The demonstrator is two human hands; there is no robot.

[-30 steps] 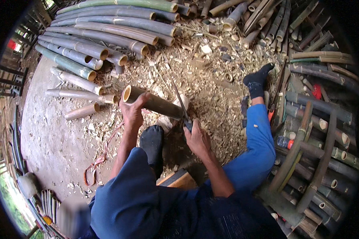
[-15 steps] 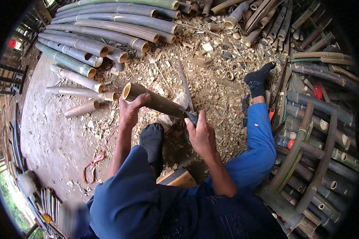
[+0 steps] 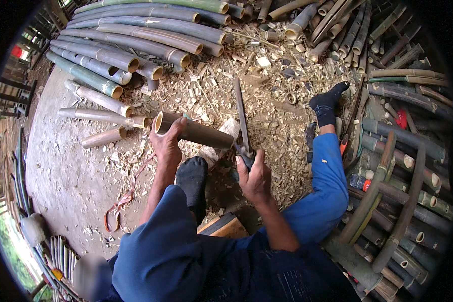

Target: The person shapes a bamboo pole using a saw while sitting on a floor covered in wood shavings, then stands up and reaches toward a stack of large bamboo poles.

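Both hands are busy near the middle of the frame: the left hand [image 3: 167, 146] curls around the left end of a short bamboo tube [image 3: 199, 134], thumb laid over it, and the right hand [image 3: 256, 180] is wrapped round the dark handle [image 3: 247, 160] of a long knife [image 3: 241, 111]. Some fingers on each are hidden from me. The tube lies tilted just above centre, its open end facing left, its other end sloping down to the right, seemingly over a pale block [image 3: 229, 127]. What has just changed is the knife: a second ago its blade crossed by the tube's right end, leaning to the upper left; now it points nearly straight up the frame, right of that end, while the tube has hardly stirred. So the blade looks clear of the bamboo, and I'd judge no cut is under way this instant. One foot [image 3: 192, 176] in a black sock rests just below the tube. Pale chips [image 3: 282, 132] are strewn around, and long poles [image 3: 151, 36] fill the upper left.
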